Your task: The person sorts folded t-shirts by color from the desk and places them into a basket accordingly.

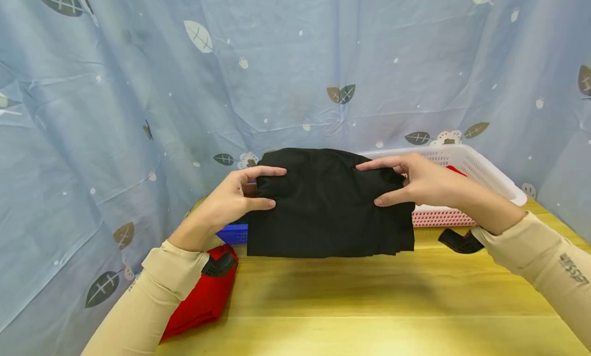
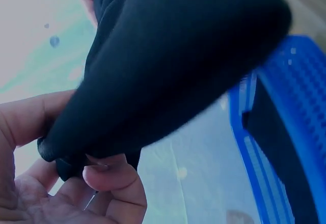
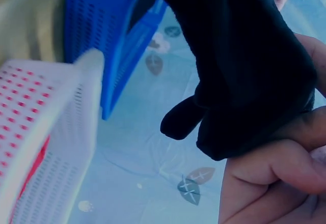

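Observation:
A folded piece of black cloth [image 1: 330,207] is held up above the wooden table, between both hands. My left hand [image 1: 235,194] pinches its left edge, thumb and forefinger on the near face and other fingers behind. On the opposite edge my right hand [image 1: 420,181] grips the cloth the same way. The left wrist view shows the fabric [image 2: 168,66] bunched between the fingers and thumb. In the right wrist view, folded layers of the black cloth [image 3: 244,76] hang beside the curled fingers. The kind of garment cannot be told.
Behind the cloth at right stands a white basket [image 1: 496,179] with something red inside. A blue basket [image 1: 234,235], mostly hidden, stands at left and holds dark material in the left wrist view. Red cloth [image 1: 203,299] lies by the left forearm. A patterned curtain [image 1: 286,79] hangs behind.

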Action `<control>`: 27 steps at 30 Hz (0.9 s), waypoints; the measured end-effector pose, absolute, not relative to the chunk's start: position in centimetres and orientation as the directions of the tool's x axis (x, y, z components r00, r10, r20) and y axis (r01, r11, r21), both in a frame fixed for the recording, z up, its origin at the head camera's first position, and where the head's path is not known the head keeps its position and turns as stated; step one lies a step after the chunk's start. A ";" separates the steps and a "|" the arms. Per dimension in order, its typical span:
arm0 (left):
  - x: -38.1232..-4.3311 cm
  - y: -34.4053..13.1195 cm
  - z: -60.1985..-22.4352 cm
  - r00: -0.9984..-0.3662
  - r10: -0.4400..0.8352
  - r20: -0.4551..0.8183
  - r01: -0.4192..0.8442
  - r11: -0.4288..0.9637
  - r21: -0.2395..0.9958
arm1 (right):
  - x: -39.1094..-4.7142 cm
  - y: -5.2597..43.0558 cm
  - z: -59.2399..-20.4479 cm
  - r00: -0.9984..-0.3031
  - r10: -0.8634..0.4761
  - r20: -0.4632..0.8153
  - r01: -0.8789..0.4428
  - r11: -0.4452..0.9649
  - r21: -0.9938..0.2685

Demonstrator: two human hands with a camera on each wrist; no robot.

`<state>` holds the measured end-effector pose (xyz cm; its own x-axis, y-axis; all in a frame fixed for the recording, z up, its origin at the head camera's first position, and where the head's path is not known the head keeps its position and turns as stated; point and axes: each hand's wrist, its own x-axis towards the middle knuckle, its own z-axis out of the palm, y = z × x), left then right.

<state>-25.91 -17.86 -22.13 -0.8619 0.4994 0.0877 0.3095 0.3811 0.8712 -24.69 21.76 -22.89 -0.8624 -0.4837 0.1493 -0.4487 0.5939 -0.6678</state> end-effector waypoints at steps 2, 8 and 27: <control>-27.0 -18.3 -21.8 -0.880 0.466 0.090 0.302 0.402 0.865 | -26.2 20.9 -22.3 -0.866 -0.478 0.146 -0.441 0.595 -0.671; -29.9 -19.6 -21.2 -0.916 0.383 0.122 0.288 0.414 0.863 | -30.4 18.4 -21.3 -0.891 -0.437 0.125 -0.383 0.574 -0.724; -34.8 -24.5 -22.5 -0.977 0.198 0.076 0.183 0.602 0.778 | -37.5 10.8 -23.2 -0.881 -0.460 0.108 -0.378 0.550 -0.745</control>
<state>-34.80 -24.52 -22.49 -0.9772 0.1984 0.0759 0.1825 0.6016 0.7777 -37.54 10.78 -23.23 -0.8814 -0.4600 0.1076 -0.3780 0.5501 -0.7447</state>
